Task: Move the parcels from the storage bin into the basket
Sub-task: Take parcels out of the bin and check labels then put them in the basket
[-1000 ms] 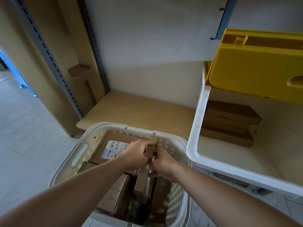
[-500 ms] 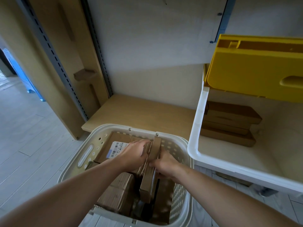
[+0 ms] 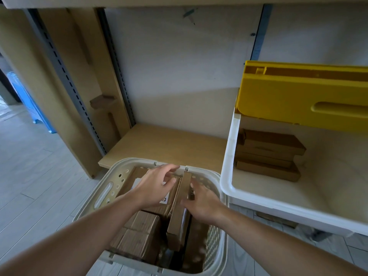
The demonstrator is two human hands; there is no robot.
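At the lower centre of the frame your forearms reached into the basket [image 3: 103,196], where several parcels already lay, cartons at the lower left [image 3: 137,234] and a flat parcel [image 3: 180,206] standing on edge against the others. Your left hand [image 3: 154,186] hovered over the labelled box to the left of it, fingers spread and loose, gripping nothing. Your right hand [image 3: 201,200] sat just right of the upright parcel, fingers relaxed and wide; whether it touched the cardboard could not be told. This read as the release step, parcel placed and hands letting go. Further off, at the right of the frame, the white storage bin [image 3: 226,176] held a stack of flat parcels [image 3: 268,154] under its raised yellow lid [image 3: 288,96]. Next move likely called for reaching right, well apart from the basket, and taking the top of that stack.
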